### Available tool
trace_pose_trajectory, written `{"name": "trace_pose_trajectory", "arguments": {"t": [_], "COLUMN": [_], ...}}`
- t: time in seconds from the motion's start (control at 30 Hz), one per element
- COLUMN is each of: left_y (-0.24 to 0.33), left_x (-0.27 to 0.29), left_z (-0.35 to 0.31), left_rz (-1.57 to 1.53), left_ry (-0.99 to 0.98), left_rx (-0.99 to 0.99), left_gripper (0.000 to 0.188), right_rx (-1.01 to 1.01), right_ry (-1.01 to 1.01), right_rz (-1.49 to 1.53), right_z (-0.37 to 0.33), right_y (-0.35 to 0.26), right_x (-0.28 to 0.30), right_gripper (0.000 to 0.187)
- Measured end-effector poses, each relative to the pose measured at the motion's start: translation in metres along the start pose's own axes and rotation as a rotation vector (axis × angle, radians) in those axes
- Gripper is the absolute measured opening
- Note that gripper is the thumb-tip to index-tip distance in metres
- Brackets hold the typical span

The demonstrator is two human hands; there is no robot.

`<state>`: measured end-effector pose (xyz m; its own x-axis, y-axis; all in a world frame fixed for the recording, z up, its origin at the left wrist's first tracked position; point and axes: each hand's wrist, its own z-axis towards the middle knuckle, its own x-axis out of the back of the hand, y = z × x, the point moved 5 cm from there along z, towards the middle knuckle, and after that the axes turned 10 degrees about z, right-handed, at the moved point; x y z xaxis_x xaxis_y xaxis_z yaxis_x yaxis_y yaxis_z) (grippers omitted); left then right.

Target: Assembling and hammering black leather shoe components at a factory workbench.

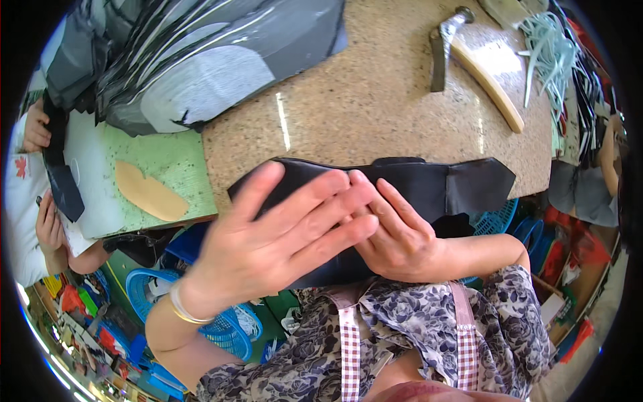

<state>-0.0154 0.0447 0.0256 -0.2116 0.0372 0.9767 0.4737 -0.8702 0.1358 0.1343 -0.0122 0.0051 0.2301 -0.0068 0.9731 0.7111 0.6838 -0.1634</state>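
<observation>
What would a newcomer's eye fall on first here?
First, the left hand with spread fingers and the right hand, overlapping in view at the centre, over a black piece. Then the hammer at upper right on the speckled tabletop, and the layered dark material at upper left.

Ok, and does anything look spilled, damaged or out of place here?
Nothing looks spilled or damaged. The pale cords at the table's upper right look untidy, heaped in a loose tangle. The left hand and right hand hide part of the black piece, so I can't check all of it.
</observation>
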Motion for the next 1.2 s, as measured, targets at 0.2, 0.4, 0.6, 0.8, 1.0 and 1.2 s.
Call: {"name": "trace_pose_trajectory", "arguments": {"t": [0.2, 0.4, 0.6, 0.8, 1.0, 1.2], "left_y": [0.007, 0.038, 0.039, 0.025, 0.033, 0.060], "left_x": [-0.026, -0.028, -0.020, -0.010, -0.006, -0.017], "left_z": [-0.006, 0.035, 0.042, 0.048, 0.053, 0.046], "left_rz": [-0.035, -0.154, -0.100, -0.355, -0.319, -0.056], "left_ry": [-0.145, 0.303, 0.164, -0.064, 0.031, 0.075], "left_rx": [0.174, -0.025, -0.082, -0.003, 0.045, -0.204], "left_gripper": [0.080, 0.038, 0.038, 0.048, 0.042, 0.027], "right_rx": [-0.059, 0.007, 0.033, -0.092, -0.078, -0.011], "right_ry": [0.176, 0.276, 0.172, 0.136, 0.133, 0.118], "right_rz": [0.313, 0.436, 0.374, 0.537, 0.565, 0.339], "right_z": [-0.044, -0.046, -0.044, -0.043, -0.048, -0.061], "right_y": [0.052, 0.055, 0.052, 0.060, 0.061, 0.051], "right_x": [0.020, 0.028, 0.028, 0.029, 0.029, 0.032], "right_gripper": [0.043, 0.047, 0.042, 0.040, 0.036, 0.033]}}
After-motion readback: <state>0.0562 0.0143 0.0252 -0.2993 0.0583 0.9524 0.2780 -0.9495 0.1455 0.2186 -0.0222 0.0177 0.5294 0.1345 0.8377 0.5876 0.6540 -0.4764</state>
